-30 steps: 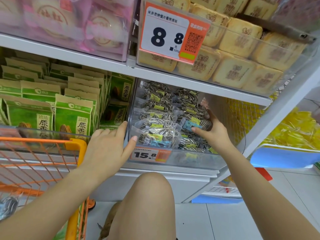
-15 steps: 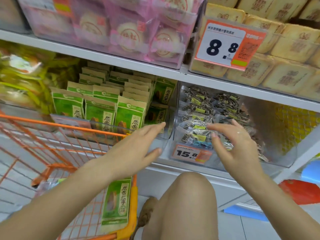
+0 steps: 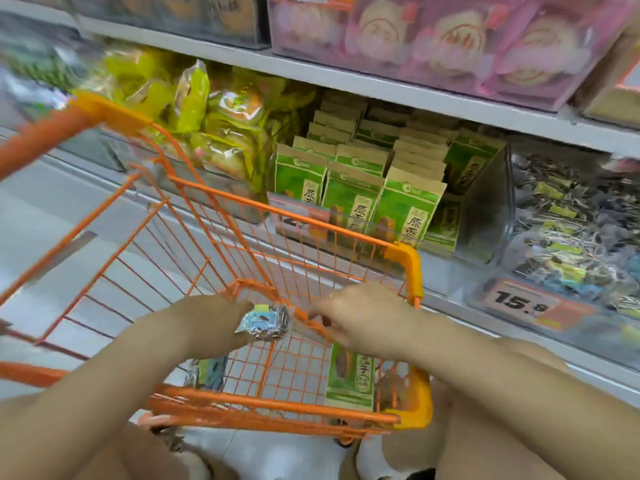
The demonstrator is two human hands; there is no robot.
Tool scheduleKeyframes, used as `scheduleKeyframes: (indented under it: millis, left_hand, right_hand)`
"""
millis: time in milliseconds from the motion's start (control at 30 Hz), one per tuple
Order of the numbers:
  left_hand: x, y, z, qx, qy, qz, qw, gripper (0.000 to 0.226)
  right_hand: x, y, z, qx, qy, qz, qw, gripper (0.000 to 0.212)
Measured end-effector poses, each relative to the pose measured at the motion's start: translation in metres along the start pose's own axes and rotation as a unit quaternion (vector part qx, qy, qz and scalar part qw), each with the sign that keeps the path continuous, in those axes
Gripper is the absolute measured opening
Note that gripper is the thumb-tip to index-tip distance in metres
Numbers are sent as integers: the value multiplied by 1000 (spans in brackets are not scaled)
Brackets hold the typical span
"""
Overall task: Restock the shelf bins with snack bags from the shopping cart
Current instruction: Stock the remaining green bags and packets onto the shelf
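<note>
Both hands are down inside the orange wire shopping cart [image 3: 410,268]. My left hand [image 3: 207,323] grips a small silvery snack bag [image 3: 266,322] above the cart floor. My right hand [image 3: 363,317] hovers just right of that bag with bent, spread fingers and holds nothing. A green snack bag [image 3: 349,379] stands against the cart's near right corner. Another silvery bag [image 3: 207,372] lies under my left wrist. On the shelf to the right, the clear bin [image 3: 491,209] holds several matching silvery bags above a 15.8 price tag [image 3: 519,301].
A bin of upright green bags [image 3: 363,188] sits left of the clear bin, and yellow-green bags [image 3: 207,109] lie further left. Pink packs [image 3: 450,39] fill the shelf above. My bare knees are below the cart, close to its near rim.
The view swung left and down from the shelf to the cart. Both hands left the clear bin and dropped into the cart, and my left hand closed on a silvery bag.
</note>
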State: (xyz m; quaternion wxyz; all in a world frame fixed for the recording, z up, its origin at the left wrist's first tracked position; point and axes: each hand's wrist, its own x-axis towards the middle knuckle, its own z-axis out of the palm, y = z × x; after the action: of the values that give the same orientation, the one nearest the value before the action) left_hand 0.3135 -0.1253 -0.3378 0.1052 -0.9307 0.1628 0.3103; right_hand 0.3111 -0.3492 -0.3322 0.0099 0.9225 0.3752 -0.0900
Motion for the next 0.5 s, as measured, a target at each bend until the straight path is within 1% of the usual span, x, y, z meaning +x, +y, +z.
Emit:
scheduleKeyframes:
  millis: [67,133,200,233,300,400,433,500]
  left_hand:
    - [7,-3,1,-72,-21,3,997,61]
    - [11,-3,0,-121,-20,14,992,59]
    - [12,-4,1,-129,-6,16,991,56]
    - [12,-5,2,-128,-5,14,992,55]
    - [10,-7,3,-121,-14,11,993,53]
    - [9,-9,2,-123,-21,15,992,51]
    - [9,-10,2,-130,-19,19,991,51]
    - [9,-9,2,-136,-16,26,990,50]
  right_hand:
    - [32,-3,19,-100,-141,-13,985,32]
    - [51,-5,38,-157,-255,-23,954,46]
    - [58,-8,56,-190,-339,-22,921,47]
    - [58,-9,64,-206,-363,-27,908,45]
    - [58,-5,75,-235,-373,-40,897,49]
    - [57,-1,81,-244,-351,-41,903,68]
    - [56,-2,79,-245,-345,-45,905,68]
    - [58,-3,74,-251,-333,-58,907,55]
